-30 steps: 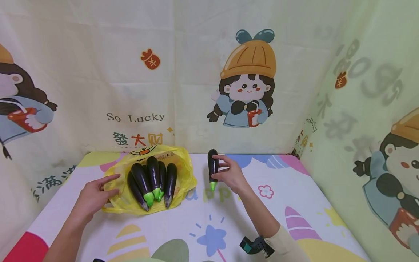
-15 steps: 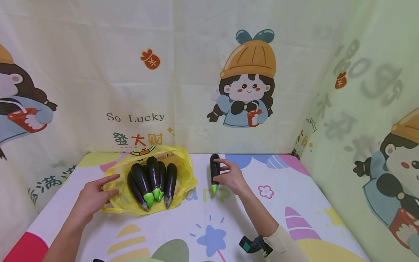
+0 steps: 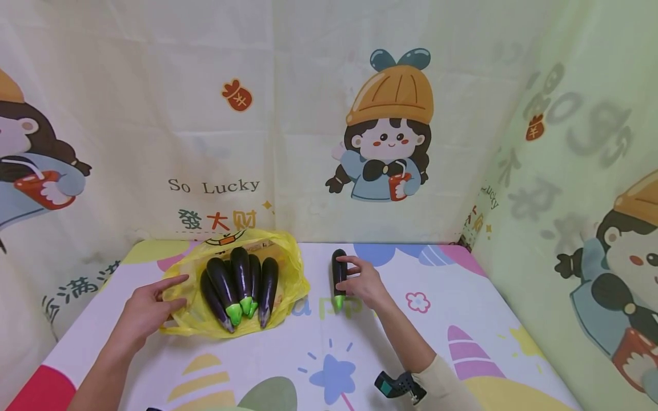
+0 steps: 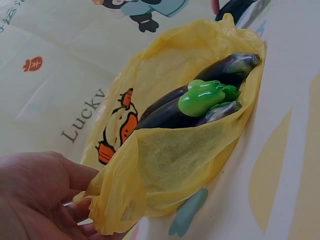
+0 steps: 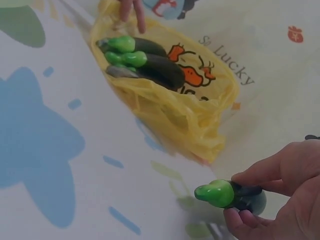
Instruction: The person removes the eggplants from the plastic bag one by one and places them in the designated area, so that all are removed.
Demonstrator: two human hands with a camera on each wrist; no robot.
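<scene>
In the head view a crinkled yellow plastic bag [image 3: 294, 265] lies open toward me at the left, with several dark purple eggplants [image 3: 223, 285] in it. My left hand [image 3: 143, 311] holds the bag's left rim; in the left wrist view, the yellow film [image 4: 112, 200] passes between its fingers. To the right of the bag, my right hand [image 3: 364, 282] grips a single eggplant [image 3: 337, 279] between thumb and fingers, its green stem end toward me. The right wrist view shows this eggplant's green cap [image 5: 217, 194] close over the tabletop; whether it touches is unclear.
A white tabletop with printed shapes [image 3: 331, 374] spreads beneath both hands. Behind it hangs a pale printed cloth [image 3: 303, 171], and another cloth wall [image 3: 555, 188] stands along the right side. A dark device [image 3: 401, 386] is strapped at my right wrist.
My right hand has brought its eggplant slightly nearer to me and lower, a little to the right. The left hand and the bag stay practically still.
</scene>
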